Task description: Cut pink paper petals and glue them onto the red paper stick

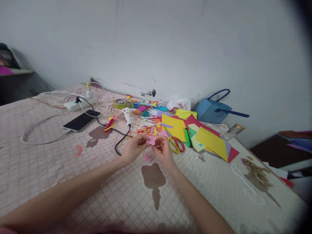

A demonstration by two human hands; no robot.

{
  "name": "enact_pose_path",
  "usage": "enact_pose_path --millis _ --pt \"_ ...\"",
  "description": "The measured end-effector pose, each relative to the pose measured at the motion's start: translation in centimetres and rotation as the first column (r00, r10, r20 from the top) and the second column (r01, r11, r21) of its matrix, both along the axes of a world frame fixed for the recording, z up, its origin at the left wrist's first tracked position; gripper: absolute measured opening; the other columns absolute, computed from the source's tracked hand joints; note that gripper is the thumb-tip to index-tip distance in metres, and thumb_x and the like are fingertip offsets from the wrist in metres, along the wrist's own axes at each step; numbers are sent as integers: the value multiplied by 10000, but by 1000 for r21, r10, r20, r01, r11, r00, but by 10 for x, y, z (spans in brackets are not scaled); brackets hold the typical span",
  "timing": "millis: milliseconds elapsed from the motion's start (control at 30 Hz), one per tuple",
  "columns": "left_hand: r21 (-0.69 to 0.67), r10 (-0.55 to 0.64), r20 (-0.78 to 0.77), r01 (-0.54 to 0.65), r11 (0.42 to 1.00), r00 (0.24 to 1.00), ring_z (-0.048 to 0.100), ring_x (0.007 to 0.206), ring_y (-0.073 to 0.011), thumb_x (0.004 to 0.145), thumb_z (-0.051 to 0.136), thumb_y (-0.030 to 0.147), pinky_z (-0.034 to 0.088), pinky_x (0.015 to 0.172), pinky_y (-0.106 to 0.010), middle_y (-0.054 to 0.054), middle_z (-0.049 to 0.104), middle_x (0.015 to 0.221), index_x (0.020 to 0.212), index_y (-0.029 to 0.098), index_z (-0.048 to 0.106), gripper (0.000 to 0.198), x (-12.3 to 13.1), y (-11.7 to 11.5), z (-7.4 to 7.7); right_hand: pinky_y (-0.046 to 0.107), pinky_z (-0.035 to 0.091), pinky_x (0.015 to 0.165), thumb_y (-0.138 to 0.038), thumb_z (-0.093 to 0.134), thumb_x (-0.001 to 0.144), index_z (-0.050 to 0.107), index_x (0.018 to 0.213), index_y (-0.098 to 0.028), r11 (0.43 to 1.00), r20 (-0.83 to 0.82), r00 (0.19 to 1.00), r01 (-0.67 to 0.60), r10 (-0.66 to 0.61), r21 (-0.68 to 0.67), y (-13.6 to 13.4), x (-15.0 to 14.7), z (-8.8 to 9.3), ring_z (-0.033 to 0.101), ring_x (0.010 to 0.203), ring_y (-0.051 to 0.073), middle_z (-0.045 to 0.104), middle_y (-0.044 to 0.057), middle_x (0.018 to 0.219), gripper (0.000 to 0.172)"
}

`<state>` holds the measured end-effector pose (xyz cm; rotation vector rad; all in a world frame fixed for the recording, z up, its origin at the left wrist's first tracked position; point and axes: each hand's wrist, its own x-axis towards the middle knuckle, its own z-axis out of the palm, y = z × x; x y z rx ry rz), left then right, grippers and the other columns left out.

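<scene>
Between my two hands is a small piece of pink paper (151, 140), raised a little above the table. My left hand (133, 149) pinches its left edge. The fingers of my right hand (164, 151) are closed at its right edge. Below it, another pink paper piece (147, 158) lies on the patterned tablecloth. Just right of my right hand are scissors with yellow and red handles (179, 145) and a green cutter (188, 137). Small paper scraps (145, 130) are scattered beyond my hands.
Behind my hands stands a white glue gun (127, 116) with a black cord. A tablet (81, 120) and power strip (80, 104) are at left. Coloured sheets (211, 141), a blue bag (211, 110), a glass jar (234, 130), white string (246, 187) and peanut-like pieces (255, 170) are at right.
</scene>
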<state>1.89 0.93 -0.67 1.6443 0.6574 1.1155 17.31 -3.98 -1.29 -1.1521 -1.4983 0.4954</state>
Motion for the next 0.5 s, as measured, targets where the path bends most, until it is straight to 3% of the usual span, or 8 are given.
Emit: enact_pose_path --millis 133,300,500 --pt "-1 -51 -27 51 999 998 624 809 -173 752 595 195 496 774 -327 -68 651 861 892 132 578 154 0 -4 0 292 482 720 -170 529 773 493 940 -229 999 -43 998 -47 47 -7 -1 1 -1 568 802 156 548 18 869 180" --pt "16 -78 -41 79 997 996 620 771 -170 767 607 237 494 733 -310 -68 650 823 866 124 589 152 0 -5 1 287 461 698 -203 562 776 553 828 -209 999 -41 999 -35 35 1 -3 3 0 552 757 157 546 13 808 53" --pt "171 -1 -102 18 985 995 582 712 -145 798 590 299 455 660 -254 -48 633 740 754 132 624 175 -3 -5 7 286 459 696 -261 567 805 560 786 -198 1000 -95 995 -19 18 -10 -6 -1 0 554 744 157 559 14 776 66"
